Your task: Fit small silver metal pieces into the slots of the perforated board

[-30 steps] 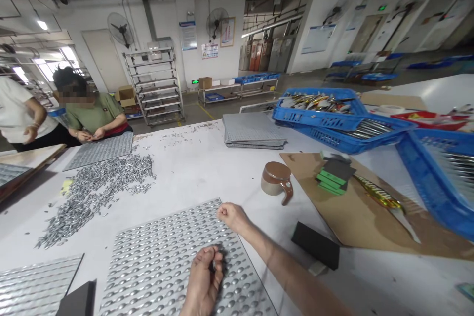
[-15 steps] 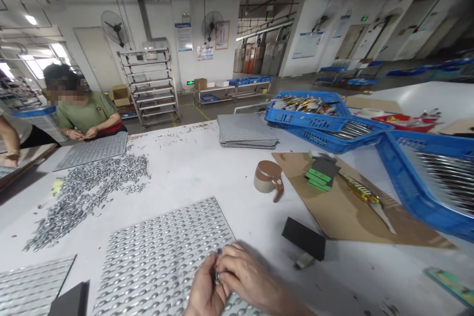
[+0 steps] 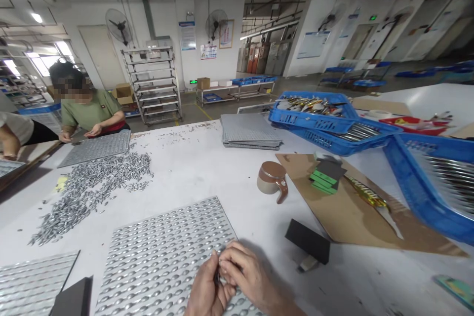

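Both my hands meet over the near right part of a board (image 3: 166, 242) covered in rows of small silver spindle-shaped pieces. My left hand (image 3: 207, 286) is curled and cupped, with a little of a small dark silver piece showing between its thumb and fingers. Against it, my right hand (image 3: 246, 274) has its fingers bent and pinched together. What lies between the right fingertips is hidden. Left of the board spreads a loose pile of the same silver pieces (image 3: 96, 182).
A brown-lidded cup (image 3: 272, 177), a black block (image 3: 307, 241) and cardboard (image 3: 348, 222) with a fishing lure (image 3: 370, 197) lie rightward. Blue crates (image 3: 311, 113) stand beyond. Stacked grey boards (image 3: 250, 131) lie at the back. A co-worker (image 3: 89, 108) sits across, left.
The view has shifted slightly, so things appear a little further right. My hands stay together over the board, the silver piece now less visible. The co-worker's hands have moved apart.
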A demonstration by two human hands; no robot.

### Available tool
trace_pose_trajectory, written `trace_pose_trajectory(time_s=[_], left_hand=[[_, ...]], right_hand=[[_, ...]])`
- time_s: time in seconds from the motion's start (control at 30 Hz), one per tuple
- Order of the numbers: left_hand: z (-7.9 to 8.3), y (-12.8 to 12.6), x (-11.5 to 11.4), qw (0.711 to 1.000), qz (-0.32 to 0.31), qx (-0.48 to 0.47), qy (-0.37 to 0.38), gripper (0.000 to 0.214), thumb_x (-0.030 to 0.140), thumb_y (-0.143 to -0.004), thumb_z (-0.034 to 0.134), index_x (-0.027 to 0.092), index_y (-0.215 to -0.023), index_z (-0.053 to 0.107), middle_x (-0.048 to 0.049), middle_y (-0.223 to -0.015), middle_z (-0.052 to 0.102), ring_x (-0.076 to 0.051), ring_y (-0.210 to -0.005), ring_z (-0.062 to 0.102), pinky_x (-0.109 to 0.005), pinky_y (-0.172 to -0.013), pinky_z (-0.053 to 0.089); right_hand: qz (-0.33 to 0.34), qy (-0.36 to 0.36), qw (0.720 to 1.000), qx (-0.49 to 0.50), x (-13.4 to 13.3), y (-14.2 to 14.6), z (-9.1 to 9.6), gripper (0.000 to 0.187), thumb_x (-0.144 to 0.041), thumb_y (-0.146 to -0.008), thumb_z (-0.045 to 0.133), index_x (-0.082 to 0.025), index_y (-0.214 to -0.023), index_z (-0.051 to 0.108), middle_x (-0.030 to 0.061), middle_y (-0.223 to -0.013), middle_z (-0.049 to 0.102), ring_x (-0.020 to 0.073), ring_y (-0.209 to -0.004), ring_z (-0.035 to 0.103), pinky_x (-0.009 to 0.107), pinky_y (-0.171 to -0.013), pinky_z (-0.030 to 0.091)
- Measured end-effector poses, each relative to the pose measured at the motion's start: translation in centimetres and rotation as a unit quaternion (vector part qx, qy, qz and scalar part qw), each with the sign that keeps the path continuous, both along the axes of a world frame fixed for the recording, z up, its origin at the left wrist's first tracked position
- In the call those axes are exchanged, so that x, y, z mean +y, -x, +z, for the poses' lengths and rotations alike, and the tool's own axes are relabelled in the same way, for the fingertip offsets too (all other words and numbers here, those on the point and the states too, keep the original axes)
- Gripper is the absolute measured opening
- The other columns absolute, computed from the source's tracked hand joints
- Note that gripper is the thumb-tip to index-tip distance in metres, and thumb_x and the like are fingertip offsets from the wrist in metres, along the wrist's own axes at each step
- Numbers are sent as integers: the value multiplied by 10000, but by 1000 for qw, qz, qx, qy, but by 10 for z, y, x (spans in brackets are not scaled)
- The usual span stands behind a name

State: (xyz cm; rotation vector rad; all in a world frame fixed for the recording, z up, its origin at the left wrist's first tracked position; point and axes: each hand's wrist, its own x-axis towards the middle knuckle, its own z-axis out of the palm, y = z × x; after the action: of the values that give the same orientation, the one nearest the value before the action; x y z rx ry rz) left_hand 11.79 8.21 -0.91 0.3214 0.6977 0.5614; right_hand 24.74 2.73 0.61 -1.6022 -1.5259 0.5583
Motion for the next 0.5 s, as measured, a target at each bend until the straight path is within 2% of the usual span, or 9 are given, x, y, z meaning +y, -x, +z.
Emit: trace_pose_trajectory(time_s=[0.07,0.13,0.2,0.27,0.33,0.5], left_hand=[[1,-1,-2,999,18,1,28,301,370,-869,813,90,-888,704,-53,-758,702,-134,-639,654,-229,-589,559],[3,-1,-4,999,31,12,38,279,340,-879,803,88,-940,701,-78,-837,724,-154,-715,685,-243,-622,572],[5,0,-6,998,41,17,40,336,345,-780,898,111,-907,694,-59,-811,718,-153,-700,681,-223,-586,548],[9,3,-6,998,43,8,36,440,351,-619,1004,142,-822,674,-1,-716,676,-115,-623,637,-181,-545,497],[11,5,-5,999,28,-1,21,503,365,-523,1044,146,-757,656,29,-666,643,-73,-584,592,-141,-537,452],[9,9,-2,999,0,-3,-47,504,392,-534,1040,118,-666,638,49,-582,567,-4,-508,438,-94,-503,333]], right_hand=[[-6,-28,1000,3,-2,5,-3,215,-175,-978,510,-231,-797,611,21,-855,637,164,-797,634,251,-733,499],[-6,-48,999,8,-5,8,-2,205,-175,-974,521,-231,-808,628,20,-856,642,164,-805,638,249,-743,504],[-20,-57,998,26,-7,8,2,215,-196,-972,537,-229,-780,628,18,-837,635,165,-794,640,250,-740,510],[-31,-52,997,45,-8,6,7,219,-209,-960,550,-227,-759,635,18,-829,627,167,-778,641,249,-716,513],[-21,-37,997,58,-9,3,9,217,-219,-947,564,-226,-749,653,18,-828,631,169,-778,649,248,-706,513],[-43,-4,994,105,-11,-1,-4,173,-280,-944,576,-219,-824,685,16,-806,673,170,-743,656,247,-680,512]])
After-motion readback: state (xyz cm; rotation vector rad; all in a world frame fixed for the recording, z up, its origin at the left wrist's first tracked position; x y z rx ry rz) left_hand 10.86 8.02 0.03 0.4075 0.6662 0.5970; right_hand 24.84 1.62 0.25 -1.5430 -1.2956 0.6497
